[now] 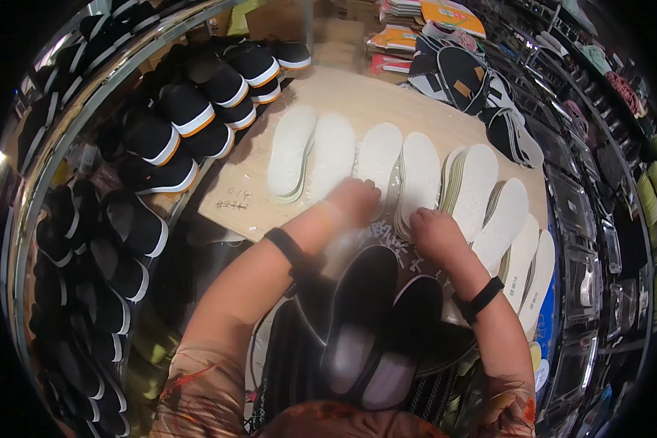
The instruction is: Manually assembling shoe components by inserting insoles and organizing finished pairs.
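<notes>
White insoles lie in a row of stacks across a wooden board (219, 193). My left hand (355, 201) has its fingers curled at the near end of one white insole stack (380, 150). Just to the right, my right hand (438, 232) is closed at the near end of the neighbouring insole stack (420, 168). Both hands are knuckles up, so their fingertips are partly hidden. Below them, on my lap, rest two black shoes (369, 285) side by side with toes pointing away; pale grey shows in their openings.
Black shoes with white soles (186, 109) fill a rack on the left. More insole stacks (474, 182) continue to the right. Small white scraps (387, 237) lie at the board's near edge. Dark fabric shoe uppers (452, 77) sit at its far right corner, beside metal shelving (584, 241).
</notes>
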Action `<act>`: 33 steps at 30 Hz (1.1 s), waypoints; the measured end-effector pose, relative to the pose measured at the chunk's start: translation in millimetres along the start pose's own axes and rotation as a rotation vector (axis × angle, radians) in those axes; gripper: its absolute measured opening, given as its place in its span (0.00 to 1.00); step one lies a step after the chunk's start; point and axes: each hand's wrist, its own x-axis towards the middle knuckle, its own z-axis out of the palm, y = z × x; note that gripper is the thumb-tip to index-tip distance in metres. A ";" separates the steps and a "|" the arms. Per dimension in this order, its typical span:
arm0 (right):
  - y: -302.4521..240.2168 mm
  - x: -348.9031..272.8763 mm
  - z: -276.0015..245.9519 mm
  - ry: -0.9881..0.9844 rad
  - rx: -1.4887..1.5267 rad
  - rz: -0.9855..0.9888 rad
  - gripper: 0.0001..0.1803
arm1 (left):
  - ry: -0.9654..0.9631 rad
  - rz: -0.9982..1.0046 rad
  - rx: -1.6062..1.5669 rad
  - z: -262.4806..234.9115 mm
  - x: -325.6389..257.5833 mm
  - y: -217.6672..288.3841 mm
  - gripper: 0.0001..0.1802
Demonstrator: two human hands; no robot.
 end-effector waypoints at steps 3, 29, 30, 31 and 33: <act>-13.7 0.7 -1.0 -0.026 0.007 0.124 0.05 | -0.117 -0.106 -0.231 -15.7 5.4 -6.7 0.10; -102.4 -354.0 -187.4 0.387 1.348 1.024 0.13 | 0.209 -0.825 -1.130 -184.0 -307.0 142.5 0.10; -116.7 -344.1 -191.2 0.351 1.287 0.983 0.13 | 0.149 -0.666 -0.830 -178.6 -303.8 154.7 0.10; -131.3 -335.9 -199.3 0.180 0.933 0.828 0.15 | 0.091 -0.502 -0.541 -175.1 -301.5 167.5 0.09; -167.2 -313.2 -193.3 0.194 0.595 0.352 0.17 | 0.096 -0.176 -0.245 -166.9 -299.9 201.9 0.08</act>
